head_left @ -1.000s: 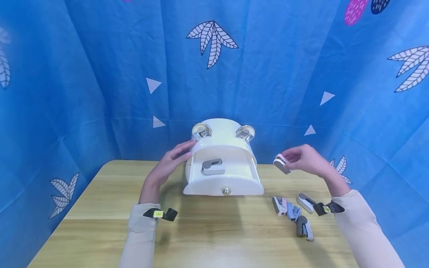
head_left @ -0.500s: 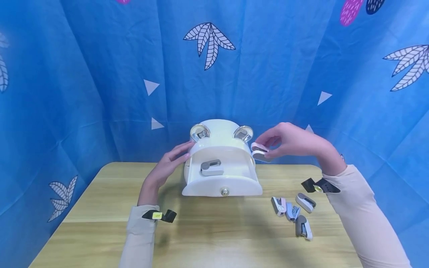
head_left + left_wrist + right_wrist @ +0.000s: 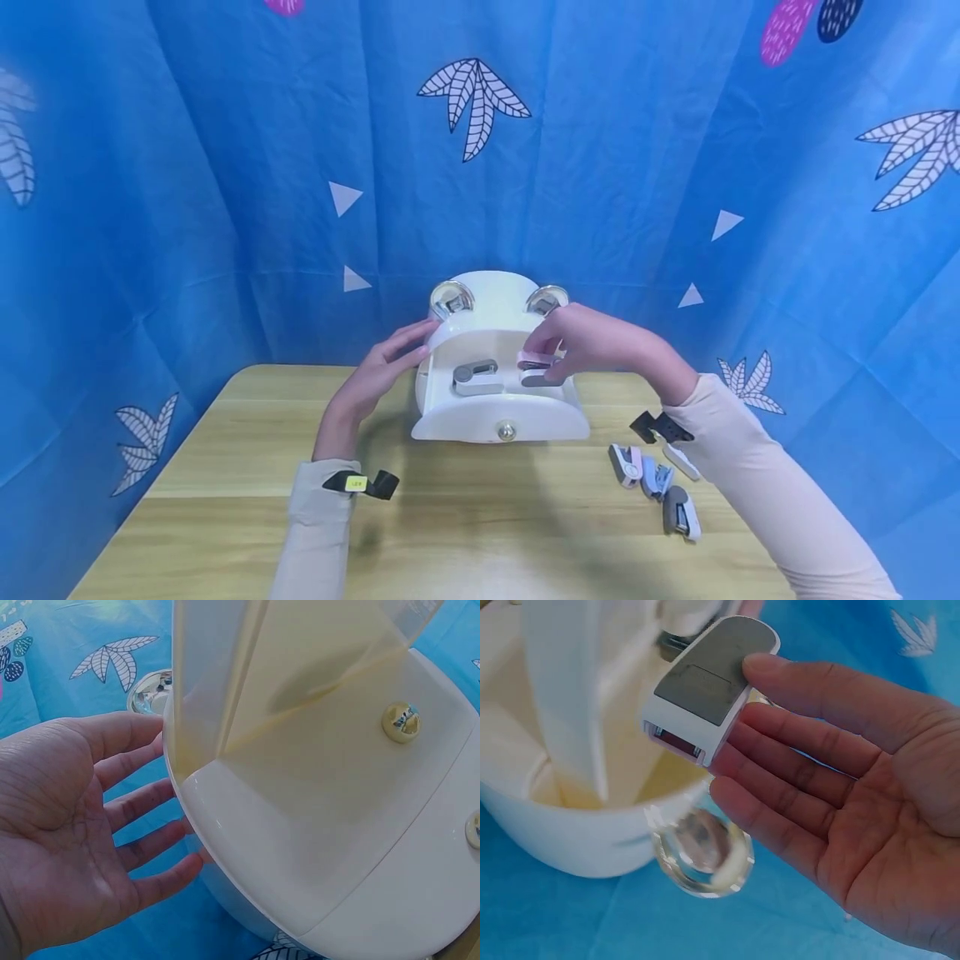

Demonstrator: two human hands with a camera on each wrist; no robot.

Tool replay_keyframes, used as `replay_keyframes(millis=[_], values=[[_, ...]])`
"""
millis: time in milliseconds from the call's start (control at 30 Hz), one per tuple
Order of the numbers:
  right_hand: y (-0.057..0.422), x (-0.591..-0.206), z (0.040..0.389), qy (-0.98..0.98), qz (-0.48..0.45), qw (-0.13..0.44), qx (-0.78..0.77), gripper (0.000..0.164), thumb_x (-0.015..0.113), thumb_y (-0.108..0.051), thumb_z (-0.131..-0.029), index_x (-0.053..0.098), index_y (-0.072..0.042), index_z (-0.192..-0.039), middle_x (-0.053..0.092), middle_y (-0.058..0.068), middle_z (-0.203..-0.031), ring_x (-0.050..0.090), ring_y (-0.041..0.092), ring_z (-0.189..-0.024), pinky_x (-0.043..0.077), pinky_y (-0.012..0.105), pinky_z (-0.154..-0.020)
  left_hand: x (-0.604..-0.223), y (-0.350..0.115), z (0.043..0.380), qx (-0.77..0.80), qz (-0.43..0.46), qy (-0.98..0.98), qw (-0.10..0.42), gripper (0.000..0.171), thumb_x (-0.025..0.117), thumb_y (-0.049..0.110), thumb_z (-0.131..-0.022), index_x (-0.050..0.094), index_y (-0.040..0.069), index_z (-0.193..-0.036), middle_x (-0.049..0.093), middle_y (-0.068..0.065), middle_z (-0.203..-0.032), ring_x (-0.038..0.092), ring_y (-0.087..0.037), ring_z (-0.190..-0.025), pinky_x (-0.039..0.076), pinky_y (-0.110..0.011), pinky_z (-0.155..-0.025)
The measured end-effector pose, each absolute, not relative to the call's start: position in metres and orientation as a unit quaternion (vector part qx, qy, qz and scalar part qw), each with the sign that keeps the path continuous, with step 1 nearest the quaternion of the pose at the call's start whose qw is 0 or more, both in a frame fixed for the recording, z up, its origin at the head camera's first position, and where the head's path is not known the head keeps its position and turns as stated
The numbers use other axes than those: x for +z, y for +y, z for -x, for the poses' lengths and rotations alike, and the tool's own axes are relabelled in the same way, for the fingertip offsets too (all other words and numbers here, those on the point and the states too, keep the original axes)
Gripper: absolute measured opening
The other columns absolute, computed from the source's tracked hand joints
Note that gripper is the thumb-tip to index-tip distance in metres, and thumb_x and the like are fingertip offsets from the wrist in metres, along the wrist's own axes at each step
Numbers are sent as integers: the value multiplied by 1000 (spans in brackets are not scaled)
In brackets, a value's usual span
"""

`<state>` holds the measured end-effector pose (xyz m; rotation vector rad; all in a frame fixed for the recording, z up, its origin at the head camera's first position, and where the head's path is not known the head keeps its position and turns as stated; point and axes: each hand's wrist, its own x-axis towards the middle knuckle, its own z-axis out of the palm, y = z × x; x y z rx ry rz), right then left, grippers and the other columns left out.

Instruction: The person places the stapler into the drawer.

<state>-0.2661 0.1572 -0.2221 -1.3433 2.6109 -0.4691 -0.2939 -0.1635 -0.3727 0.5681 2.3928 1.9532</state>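
Blue curtain (image 3: 600, 183); held stapler (image 3: 535, 378), long axis sideways

Tbl (image 3: 247, 475) holds wht drawer unit (image 3: 480, 417), 4 staplers (image 3: 674, 504).

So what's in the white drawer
A gray-white stapler lies at left; the right hand holds a pinkish stapler at right, covering the rear right corner. The front panel hides the floor behind it.

- Pink-and-grey plastic stapler (image 3: 534, 379): one end hidden by the right hand (image 3: 583, 340).
- White plastic stapler (image 3: 681, 461): partly hidden by the beige right sleeve (image 3: 757, 475).
- Round silver ear (image 3: 703, 851) beside the right hand: blurred.
- Shiny round knob (image 3: 474, 829) across from the left hand (image 3: 67, 825): cut off.
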Motion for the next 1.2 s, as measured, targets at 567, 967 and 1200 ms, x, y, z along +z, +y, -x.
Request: replay_keyframes(millis=[567, 967, 1200], values=[[158, -249, 276, 877, 447, 73, -158, 22, 78, 6, -82, 79, -6, -100, 79, 5, -96, 76, 21, -94, 62, 37, -87, -374, -161, 297, 617, -181, 765, 1, 49, 61, 42, -101, 51, 37, -149, 34, 9, -165, 18, -24, -158, 15, -74, -120], [164, -255, 279, 888, 426, 51, -165, 19, 75, 3, -86, 79, -5, -103, 79, 7, -100, 75, 24, -98, 61, 44, -90, -373, -162, 296, 619, -178, 765, 1, 49, 61, 42, -101, 51, 37, -149, 35, 9, -165, 19, -25, -158, 15, -74, -120], [169, -249, 275, 903, 393, 25, -170, 25, 77, -3, -88, 76, -1, -113, 77, 14, -109, 75, 24, -96, 63, 40, -87, -375, -163, 295, 620, -181, 763, -1, 49, 61, 41, -102, 51, 36, -150, 34, 8, -165, 19, -26, -158, 15, -74, -120]])
